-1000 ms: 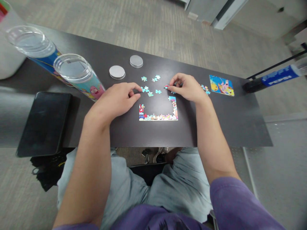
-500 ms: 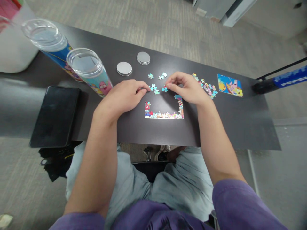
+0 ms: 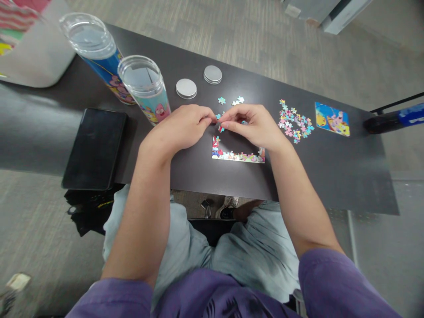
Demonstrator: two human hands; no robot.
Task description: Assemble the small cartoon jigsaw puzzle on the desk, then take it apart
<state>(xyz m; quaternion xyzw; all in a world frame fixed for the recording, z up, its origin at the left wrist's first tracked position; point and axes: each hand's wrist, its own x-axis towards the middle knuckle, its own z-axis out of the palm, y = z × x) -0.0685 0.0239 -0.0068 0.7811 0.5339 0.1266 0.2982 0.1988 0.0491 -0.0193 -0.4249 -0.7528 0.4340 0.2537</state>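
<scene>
My right hand (image 3: 253,126) pinches a small red-and-teal puzzle piece (image 3: 221,128) between thumb and forefinger, above the upper left of a partly joined puzzle border (image 3: 238,157). Close against its fingertips is my left hand (image 3: 188,126), thumb and forefinger drawn together. Whatever lies between those left fingers is hidden. Teal pieces (image 3: 217,116) show at the fingertips, partly covered. The border has a bottom row and left side in view; my right hand covers part of its right side. Farther back lie a loose teal piece (image 3: 221,100) and a small joined cluster (image 3: 238,101).
Several loose puzzle pieces (image 3: 294,123) spread to the right, beside a picture card (image 3: 332,119). Two round silver tins (image 3: 186,88) stand at the back. Leftward are two clear-topped cartoon tumblers (image 3: 144,86), a black tablet (image 3: 95,148) and a white bin (image 3: 39,66).
My right hand has moved left with the puzzle piece, up to my left hand. My left thumb and forefinger have closed together. The whole view has shifted slightly.
</scene>
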